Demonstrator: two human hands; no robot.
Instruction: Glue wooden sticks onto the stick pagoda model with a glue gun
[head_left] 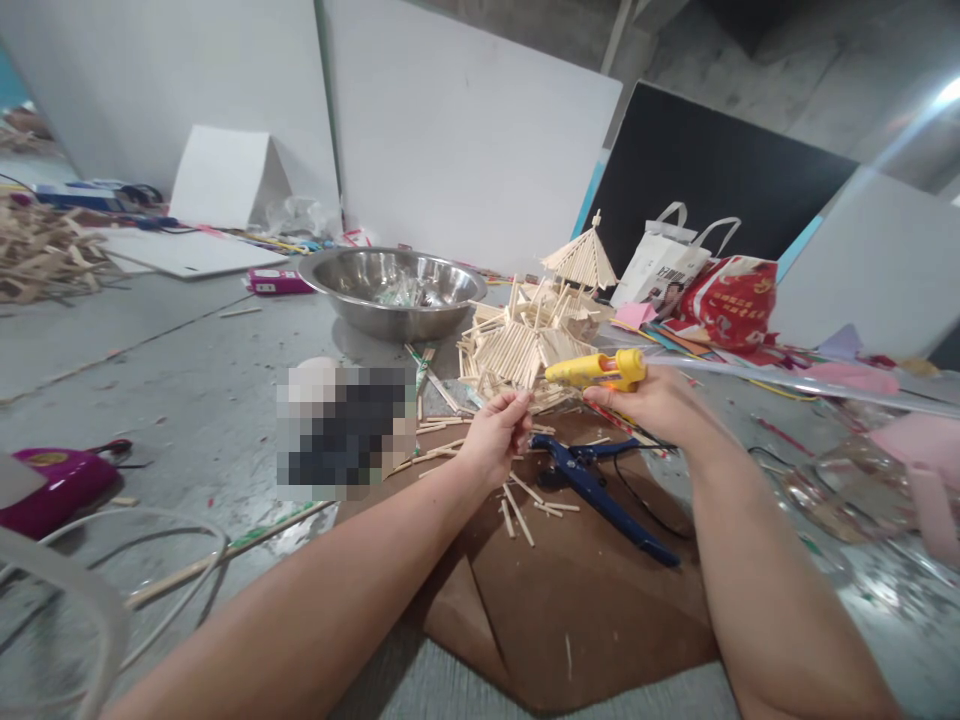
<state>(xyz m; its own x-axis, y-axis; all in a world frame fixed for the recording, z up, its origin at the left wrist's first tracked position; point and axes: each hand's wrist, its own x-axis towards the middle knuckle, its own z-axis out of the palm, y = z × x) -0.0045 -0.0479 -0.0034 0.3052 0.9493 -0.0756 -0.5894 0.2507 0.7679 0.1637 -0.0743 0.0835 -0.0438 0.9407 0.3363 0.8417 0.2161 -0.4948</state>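
Note:
My right hand (649, 405) is closed around a yellow hot glue gun (596, 370), its nozzle pointing left. My left hand (499, 435) is pinched shut just below the nozzle; what sits between its fingertips is too small to make out. Right behind both hands stands a model building of pale wooden sticks (517, 345), with a pointed roof (581, 258) at its back. A blue-handled cutter (600, 490) lies under my hands on a brown board (570, 610). Short cut sticks (525, 505) are scattered beside it.
Behind to the left stands a steel basin (360, 305) with clear plastic inside. At the right are a red bag (731, 300), a white tote bag (656, 260) and coloured paper. A purple tool (60, 490) and a white cable (172, 515) lie at left. White panels (465, 130) stand behind.

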